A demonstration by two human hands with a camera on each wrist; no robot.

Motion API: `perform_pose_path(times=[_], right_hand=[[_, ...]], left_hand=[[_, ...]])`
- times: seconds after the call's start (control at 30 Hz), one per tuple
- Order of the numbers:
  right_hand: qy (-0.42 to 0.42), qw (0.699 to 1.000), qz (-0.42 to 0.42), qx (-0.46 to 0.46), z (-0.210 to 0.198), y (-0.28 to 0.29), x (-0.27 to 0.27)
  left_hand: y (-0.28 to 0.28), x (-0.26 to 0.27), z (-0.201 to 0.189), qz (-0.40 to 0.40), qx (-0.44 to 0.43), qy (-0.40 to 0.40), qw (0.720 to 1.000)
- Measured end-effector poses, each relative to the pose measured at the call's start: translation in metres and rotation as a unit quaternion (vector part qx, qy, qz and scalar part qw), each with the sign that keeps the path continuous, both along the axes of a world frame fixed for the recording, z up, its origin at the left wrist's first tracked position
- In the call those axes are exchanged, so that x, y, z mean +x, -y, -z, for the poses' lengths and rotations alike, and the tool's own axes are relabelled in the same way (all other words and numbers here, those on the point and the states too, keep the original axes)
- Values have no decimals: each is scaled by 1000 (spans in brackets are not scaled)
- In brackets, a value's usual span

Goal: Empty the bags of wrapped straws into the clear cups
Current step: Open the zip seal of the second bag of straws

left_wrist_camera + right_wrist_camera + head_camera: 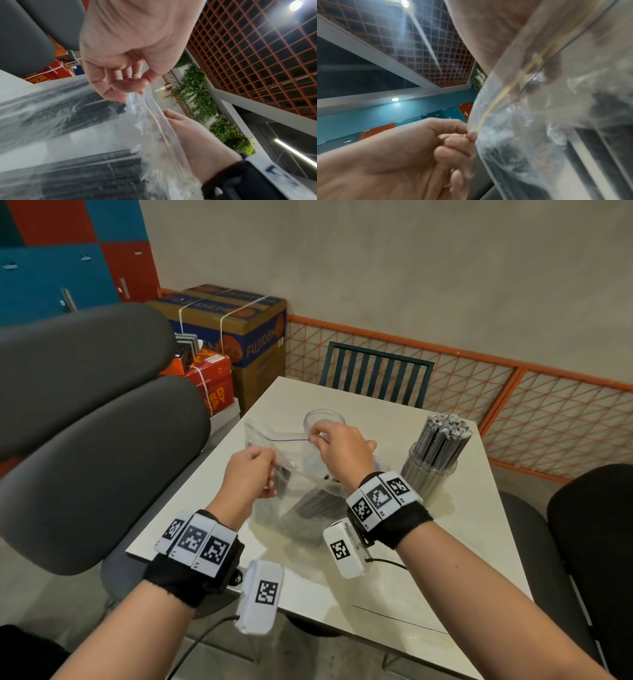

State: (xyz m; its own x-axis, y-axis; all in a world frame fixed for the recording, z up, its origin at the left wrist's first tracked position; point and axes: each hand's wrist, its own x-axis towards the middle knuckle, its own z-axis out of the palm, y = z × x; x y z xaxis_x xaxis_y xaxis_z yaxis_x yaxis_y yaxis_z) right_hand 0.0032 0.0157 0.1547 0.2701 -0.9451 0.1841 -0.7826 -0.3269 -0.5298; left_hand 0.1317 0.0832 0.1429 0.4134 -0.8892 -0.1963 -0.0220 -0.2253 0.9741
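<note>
Left hand: the left hand (251, 474) is curled, and the near edge of the clear zip-top plastic bag (291, 470) is pinched between its thumb and fingertips.
Right hand: the right hand (342, 450) is raised a little farther off, and the far lip of the bag is pinched beside the thin blue seal line.
Bag: the bag is held up over the pale square table (428, 559) between both hands, its mouth drawn apart; in the wrist views a yellow seal strip is seen along the rim.
Contents: a bundle of dark wrapped straws (315, 505) is kept in the lower part of the bag, near the tabletop.
Empty cup: an empty clear plastic cup (323, 419) is stood just behind the right hand.
Filled cup: a second clear cup packed with upright grey wrapped straws (436, 453) is placed to the right, apart from the bag.
Beyond: a dark slatted chair (375, 374) is set at the far table edge.
</note>
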Motion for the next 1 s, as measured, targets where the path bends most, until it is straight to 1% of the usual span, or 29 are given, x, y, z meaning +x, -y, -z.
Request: perform_pose_path(times=[0.13, 0.23, 0.33, 0.4, 0.47, 0.5, 0.53, 0.6, 0.63, 0.67, 0.73, 0.8, 0.83, 0.87, 0.9, 0.93, 0.97, 1.0], right_hand=[[26, 998, 49, 13, 0, 10, -4], [40, 995, 75, 43, 1, 19, -9], [50, 991, 107, 59, -1, 26, -16], [51, 990, 116, 66, -3, 29, -20], [47, 991, 100, 79, -3, 29, -19], [48, 992, 78, 86, -4, 27, -16], [49, 993, 49, 91, -3, 25, -13], [34, 995, -16, 95, -4, 19, -7], [25, 994, -45, 97, -5, 16, -5], [21, 993, -68, 99, -7, 12, -4], [27, 989, -102, 102, -13, 7, -6], [13, 987, -112, 114, -16, 5, -15], [-20, 988, -97, 115, -17, 5, -23], [-72, 989, -69, 112, -16, 5, -32], [-128, 985, -36, 106, -16, 5, -41], [-167, 980, -10, 104, -17, 3, -51], [-177, 978, 5, 111, -17, 1, -59], [-157, 979, 9, 126, -15, 0, -66]], left_hand=[[-15, 0, 4, 5, 6, -28, 1000], [-25, 3, 7, 0, 10, -33, 999], [-34, 8, 10, -8, 24, -25, 999], [-37, 14, 14, -1, 46, -4, 999], [-37, 16, 14, -2, 56, 55, 997], [-36, 15, 12, -15, 53, 114, 992], [-31, 14, 11, -25, 44, 201, 978], [-17, 10, 6, 2, 3, 343, 939], [-8, 7, 6, 31, -6, 391, 920], [1, 5, 6, 64, 1, 413, 908], [21, 5, 12, 105, 31, 413, 904], [32, 6, 21, 119, 29, 387, 914], [35, 8, 25, 120, 26, 380, 917], [36, 9, 27, 111, 23, 366, 924], [38, 11, 29, 96, 28, 339, 935], [39, 12, 31, 82, 35, 299, 950], [41, 14, 34, 72, 38, 257, 963], [43, 14, 35, 67, 40, 219, 973]])
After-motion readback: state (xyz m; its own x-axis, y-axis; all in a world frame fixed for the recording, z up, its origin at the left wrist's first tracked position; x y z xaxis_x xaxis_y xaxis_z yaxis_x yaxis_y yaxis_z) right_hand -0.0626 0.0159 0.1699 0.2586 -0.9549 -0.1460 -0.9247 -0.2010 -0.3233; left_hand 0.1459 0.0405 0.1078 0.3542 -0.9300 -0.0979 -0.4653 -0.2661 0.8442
